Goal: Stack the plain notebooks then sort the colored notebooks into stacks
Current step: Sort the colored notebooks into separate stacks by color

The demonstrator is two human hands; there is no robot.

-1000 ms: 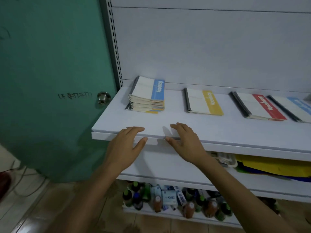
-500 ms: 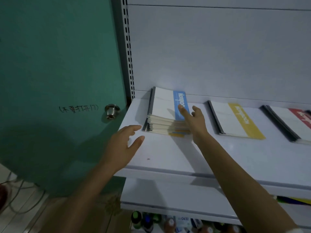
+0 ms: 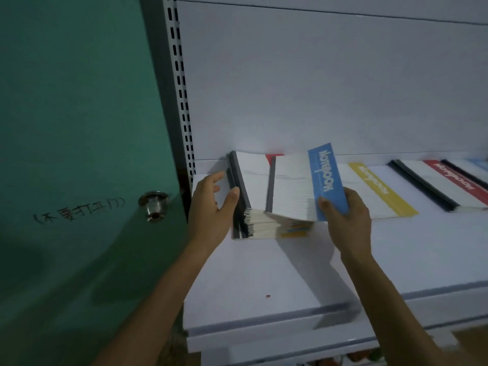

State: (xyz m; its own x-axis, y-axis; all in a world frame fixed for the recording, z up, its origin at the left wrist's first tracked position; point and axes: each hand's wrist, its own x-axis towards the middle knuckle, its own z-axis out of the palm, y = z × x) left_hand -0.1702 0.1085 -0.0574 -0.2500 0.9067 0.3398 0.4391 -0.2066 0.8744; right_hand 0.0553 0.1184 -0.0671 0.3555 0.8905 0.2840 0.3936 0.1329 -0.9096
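Both hands have closed in on the stack (image 3: 260, 228) since half a second ago, and its top book has risen off it. A white shelf (image 3: 264, 273) runs across the view under a plain white back panel (image 3: 317, 75). On the left stands a slotted upright (image 3: 179, 88), and just beside it a green door (image 3: 66, 114) with a metal knob (image 3: 153, 206) and handwriting. Light is dim.

The shelf's front edge carries a grey strip, and a second white lip shows below it. Bare shelf lies between the stack and that front edge, marked only by a small red speck (image 3: 268, 296). The stack sits at the back left corner, near the upright. To its right a yellow notebook (image 3: 375, 191) lies flat, then a red notebook (image 3: 449, 186) further along.

The left hand (image 3: 211, 204) grips the stack's spine side, thumb on the top cover and fingers behind the edge. The right hand (image 3: 346, 217) pinches the blue notebook (image 3: 298, 188) at its near right corner, thumb on the blue band. That notebook is tilted, raised clear of the stack on the right side, and overlaps the yellow notebook's left edge in view
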